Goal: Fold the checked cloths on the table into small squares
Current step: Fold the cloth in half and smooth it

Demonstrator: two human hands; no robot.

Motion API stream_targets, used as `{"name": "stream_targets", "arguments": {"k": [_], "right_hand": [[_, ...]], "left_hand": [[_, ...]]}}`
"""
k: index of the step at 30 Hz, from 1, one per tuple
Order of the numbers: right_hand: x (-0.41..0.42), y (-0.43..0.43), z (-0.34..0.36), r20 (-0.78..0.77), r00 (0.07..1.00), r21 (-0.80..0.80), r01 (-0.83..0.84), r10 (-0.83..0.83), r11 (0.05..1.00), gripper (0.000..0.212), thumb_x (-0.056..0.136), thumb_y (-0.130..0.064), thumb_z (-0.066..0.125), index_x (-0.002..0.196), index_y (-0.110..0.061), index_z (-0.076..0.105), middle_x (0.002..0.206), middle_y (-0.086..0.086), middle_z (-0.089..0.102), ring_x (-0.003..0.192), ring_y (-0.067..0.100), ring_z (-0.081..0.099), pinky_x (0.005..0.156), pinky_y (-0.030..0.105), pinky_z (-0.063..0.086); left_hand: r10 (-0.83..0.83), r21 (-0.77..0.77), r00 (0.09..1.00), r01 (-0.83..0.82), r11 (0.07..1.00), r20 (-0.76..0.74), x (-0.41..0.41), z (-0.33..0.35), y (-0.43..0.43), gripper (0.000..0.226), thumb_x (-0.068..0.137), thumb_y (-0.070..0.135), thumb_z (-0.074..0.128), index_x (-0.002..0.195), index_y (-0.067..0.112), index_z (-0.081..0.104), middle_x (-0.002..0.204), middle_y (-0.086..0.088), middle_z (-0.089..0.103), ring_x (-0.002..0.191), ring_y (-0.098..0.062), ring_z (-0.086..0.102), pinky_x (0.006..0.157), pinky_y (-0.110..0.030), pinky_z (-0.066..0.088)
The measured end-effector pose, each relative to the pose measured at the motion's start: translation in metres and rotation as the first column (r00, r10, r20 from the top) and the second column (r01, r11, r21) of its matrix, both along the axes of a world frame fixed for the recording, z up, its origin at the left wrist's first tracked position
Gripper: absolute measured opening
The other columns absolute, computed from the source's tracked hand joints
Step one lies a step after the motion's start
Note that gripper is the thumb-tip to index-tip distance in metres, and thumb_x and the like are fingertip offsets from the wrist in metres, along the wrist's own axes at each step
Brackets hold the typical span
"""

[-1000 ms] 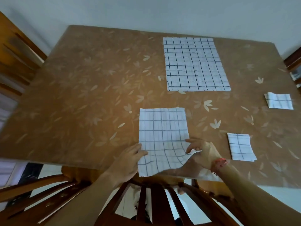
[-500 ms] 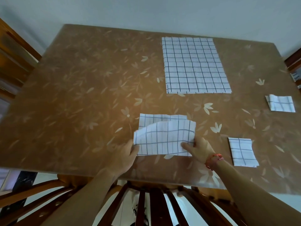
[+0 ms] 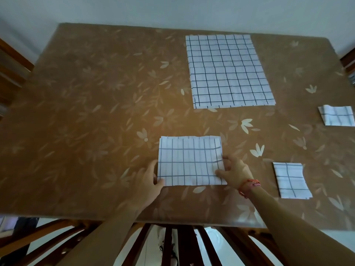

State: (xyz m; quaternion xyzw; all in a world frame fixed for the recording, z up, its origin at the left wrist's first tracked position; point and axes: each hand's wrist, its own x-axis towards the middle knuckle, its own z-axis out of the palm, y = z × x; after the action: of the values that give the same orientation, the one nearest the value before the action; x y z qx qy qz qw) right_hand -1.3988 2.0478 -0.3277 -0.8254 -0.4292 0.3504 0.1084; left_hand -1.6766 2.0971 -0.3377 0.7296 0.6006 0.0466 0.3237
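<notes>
A white checked cloth (image 3: 189, 162), folded in half into a wide rectangle, lies flat near the front of the table. My left hand (image 3: 148, 181) pinches its lower left corner. My right hand (image 3: 233, 172), with a red band at the wrist, holds its lower right corner with fingers over the edge. A larger unfolded checked cloth (image 3: 228, 72) lies flat further back. Two small folded squares rest to the right: one (image 3: 291, 180) near my right forearm, another (image 3: 337, 118) at the right edge of view.
The brown table (image 3: 96, 112) has a leaf-patterned cover. A wooden chair back (image 3: 172, 244) stands against the front edge below my arms. Wooden furniture (image 3: 11, 73) shows at the far left, and more (image 3: 348, 60) at the far right.
The near half of the cloth was lifted and carried away from me, then laid over the far half. It now lies flat as a half-size rectangle, both hands at its near corners.
</notes>
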Motion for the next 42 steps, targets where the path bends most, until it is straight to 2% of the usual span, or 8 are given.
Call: {"name": "stream_targets", "arguments": {"k": [3, 7, 14, 18, 23, 28, 32, 42], "right_hand": [[0.0, 0.002, -0.003, 0.011, 1.0, 0.006, 0.027, -0.027, 1.0, 0.052, 0.08, -0.022, 0.07, 0.129, -0.021, 0.054, 0.092, -0.004, 0.061, 0.086, 0.018, 0.059, 0.076, 0.028, 0.05], [-0.001, 0.002, -0.006, 0.008, 0.999, 0.005, 0.046, -0.046, 0.999, 0.051, 0.079, -0.022, 0.07, 0.128, -0.023, 0.055, 0.088, -0.007, 0.063, 0.083, 0.015, 0.058, 0.071, 0.025, 0.045], [-0.003, 0.001, -0.008, 0.056, 0.996, 0.032, 0.063, -0.065, 0.997, 0.045, 0.081, -0.024, 0.067, 0.123, -0.023, 0.052, 0.081, -0.011, 0.057, 0.078, 0.016, 0.055, 0.067, 0.026, 0.045], [-0.01, -0.005, 0.0, 0.187, 0.981, 0.046, 0.036, -0.044, 0.998, 0.049, 0.083, -0.032, 0.064, 0.127, -0.022, 0.045, 0.107, 0.004, 0.054, 0.086, 0.027, 0.058, 0.068, 0.033, 0.047], [-0.044, -0.033, -0.008, 0.438, 0.857, 0.222, -0.396, 0.271, 0.891, 0.055, 0.081, -0.028, 0.062, 0.13, -0.007, 0.051, 0.125, 0.017, 0.053, 0.109, 0.034, 0.055, 0.084, 0.047, 0.054], [-0.088, -0.066, -0.028, 0.464, 0.649, 0.06, -0.703, 0.604, 0.709, 0.07, 0.087, -0.039, 0.039, 0.145, -0.001, 0.039, 0.155, 0.019, 0.031, 0.144, 0.032, 0.028, 0.112, 0.047, 0.035], [-0.09, -0.073, -0.043, 0.431, 0.629, -0.032, -0.706, 0.647, 0.708, 0.078, 0.089, -0.048, 0.046, 0.149, -0.001, 0.03, 0.159, 0.017, 0.021, 0.147, 0.029, 0.018, 0.115, 0.047, 0.03], [-0.099, -0.068, -0.037, 0.406, 0.635, -0.11, -0.68, 0.657, 0.725, 0.079, 0.09, -0.052, 0.024, 0.147, 0.002, 0.031, 0.157, 0.02, 0.023, 0.146, 0.032, 0.023, 0.115, 0.047, 0.028]], "left_hand": [[-0.03, 0.024, 0.999, 0.031, 0.999, -0.034, -0.001, -0.009, 0.002, 0.05, 0.087, 0.035, 0.064, 0.133, 0.031, 0.044, 0.082, 0.015, 0.056, 0.082, -0.01, 0.055, 0.084, -0.034, 0.048], [-0.065, 0.124, 0.994, 0.076, 0.989, -0.092, 0.0, -0.012, -0.002, 0.044, 0.092, 0.036, 0.059, 0.134, 0.031, 0.044, 0.098, 0.008, 0.062, 0.095, -0.014, 0.056, 0.094, -0.033, 0.04], [-0.173, 0.335, 0.973, 0.215, 0.917, -0.15, -0.003, -0.023, -0.009, 0.045, 0.082, 0.027, 0.072, 0.123, 0.013, 0.058, 0.101, 0.001, 0.062, 0.092, -0.018, 0.056, 0.085, -0.028, 0.044], [-0.382, 0.413, 0.92, 0.383, 0.826, -0.089, 0.005, -0.013, -0.03, 0.046, 0.082, 0.021, 0.074, 0.124, 0.01, 0.059, 0.118, -0.004, 0.058, 0.109, -0.019, 0.055, 0.087, -0.027, 0.054], [-0.528, 0.379, 0.829, 0.555, 0.74, -0.183, 0.018, -0.015, -0.061, 0.057, 0.083, 0.025, 0.071, 0.133, 0.005, 0.053, 0.133, -0.011, 0.054, 0.127, -0.026, 0.05, 0.107, -0.034, 0.043], [-0.52, 0.347, 0.814, 0.581, 0.737, -0.257, 0.019, -0.028, -0.071, 0.06, 0.091, 0.027, 0.063, 0.141, -0.002, 0.045, 0.148, -0.018, 0.044, 0.14, -0.028, 0.039, 0.113, -0.039, 0.035], [-0.522, 0.299, 0.8, 0.597, 0.745, -0.297, 0.015, -0.035, -0.071, 0.058, 0.096, 0.032, 0.036, 0.145, 0.0, 0.04, 0.153, -0.016, 0.038, 0.144, -0.026, 0.032, 0.114, -0.04, 0.033], [-0.448, 0.23, 0.808, 0.553, 0.801, -0.383, -0.025, -0.04, -0.067, 0.059, 0.101, 0.037, 0.022, 0.148, 0.003, 0.035, 0.157, -0.011, 0.029, 0.146, -0.021, 0.025, 0.113, -0.039, 0.021]]}}
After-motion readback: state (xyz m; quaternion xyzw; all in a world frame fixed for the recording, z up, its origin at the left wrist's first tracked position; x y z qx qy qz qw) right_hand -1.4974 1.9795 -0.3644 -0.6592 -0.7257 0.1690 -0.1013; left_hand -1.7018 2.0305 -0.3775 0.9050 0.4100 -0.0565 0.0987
